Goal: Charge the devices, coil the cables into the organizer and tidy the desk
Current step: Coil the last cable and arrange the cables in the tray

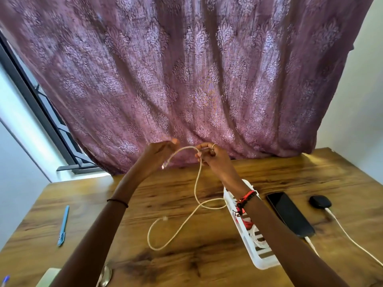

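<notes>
A cream cable (195, 183) runs from my raised hands down to the wooden desk (165, 191), where it lies in a loose loop. My right hand (210, 157) pinches the cable near its top, above the desk's far edge. From there the cable arcs left, and its plug end lies across the palm of my left hand (158, 155), whose fingers are curled. Whether that hand grips the cable is unclear. The white slatted organizer (260, 262) sits under my right forearm with white cable and something red inside.
A black phone (290, 214) and a black earbud case (320, 201) lie at the right, each with a white cable (352, 238) plugged in. A blue pen (63, 226) lies at the left. A metal spoon (104, 276) sits at the near edge. A purple curtain (186, 79) hangs behind.
</notes>
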